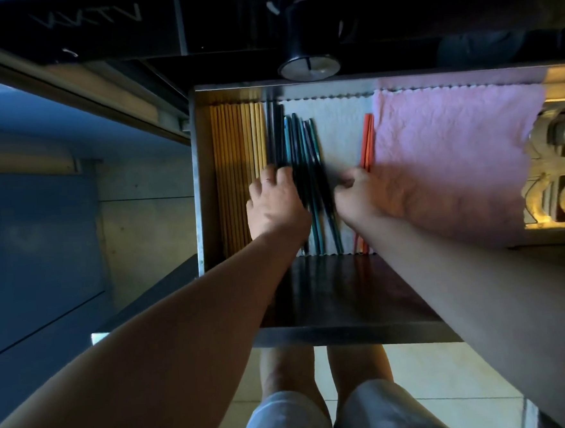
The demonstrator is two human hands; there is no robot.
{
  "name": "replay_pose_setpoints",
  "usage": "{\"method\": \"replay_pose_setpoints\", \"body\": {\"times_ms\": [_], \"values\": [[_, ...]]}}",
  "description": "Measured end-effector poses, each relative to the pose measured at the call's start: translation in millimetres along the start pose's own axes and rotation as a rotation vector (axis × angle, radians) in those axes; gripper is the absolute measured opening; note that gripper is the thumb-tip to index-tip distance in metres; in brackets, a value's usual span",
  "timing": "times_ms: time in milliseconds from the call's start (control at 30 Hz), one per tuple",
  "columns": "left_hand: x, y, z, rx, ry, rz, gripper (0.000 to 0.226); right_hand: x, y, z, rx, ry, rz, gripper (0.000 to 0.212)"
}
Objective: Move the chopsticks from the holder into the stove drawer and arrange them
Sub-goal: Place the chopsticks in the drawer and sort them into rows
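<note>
The open stove drawer (349, 334) holds chopsticks laid lengthwise on a white liner (335, 126). Several yellow wooden chopsticks (233, 157) lie in a neat row at the left. Beside them are black chopsticks (275, 134), then teal and dark ones (306, 145), slightly fanned. Two orange chopsticks (367, 137) lie further right. My left hand (273, 204) rests on the black chopsticks, fingers pressing them. My right hand (363, 194) pinches the dark chopsticks near the orange pair. The holder is not in view.
A pink cloth (454, 158) covers the drawer's right part. A stove knob (309, 66) juts out above the drawer's back. A pale ornate object (559, 174) sits at the right edge. A blue cabinet front (35, 231) is at the left; my knees are below.
</note>
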State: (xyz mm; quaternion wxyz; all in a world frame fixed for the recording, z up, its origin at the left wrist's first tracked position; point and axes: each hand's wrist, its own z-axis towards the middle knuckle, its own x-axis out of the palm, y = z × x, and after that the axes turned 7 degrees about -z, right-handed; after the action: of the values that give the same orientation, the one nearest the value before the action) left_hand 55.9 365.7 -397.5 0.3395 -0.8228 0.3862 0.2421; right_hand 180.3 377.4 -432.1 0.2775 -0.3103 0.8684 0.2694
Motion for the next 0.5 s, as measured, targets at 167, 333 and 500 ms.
{"method": "replay_pose_setpoints", "body": {"times_ms": [167, 333, 500], "values": [[3, 18, 6, 0.216, 0.277, 0.376, 0.089, 10, 10, -1, -0.008, 0.05, 0.032, 0.033], [-1, 26, 3, 0.22, 0.274, 0.439, 0.089, 10, 13, -2, -0.011, 0.013, 0.013, 0.029], [-2, 34, 2, 0.244, 0.258, 0.453, 0.089, 10, 11, -5, -0.087, 0.002, -0.039, 0.026]]}}
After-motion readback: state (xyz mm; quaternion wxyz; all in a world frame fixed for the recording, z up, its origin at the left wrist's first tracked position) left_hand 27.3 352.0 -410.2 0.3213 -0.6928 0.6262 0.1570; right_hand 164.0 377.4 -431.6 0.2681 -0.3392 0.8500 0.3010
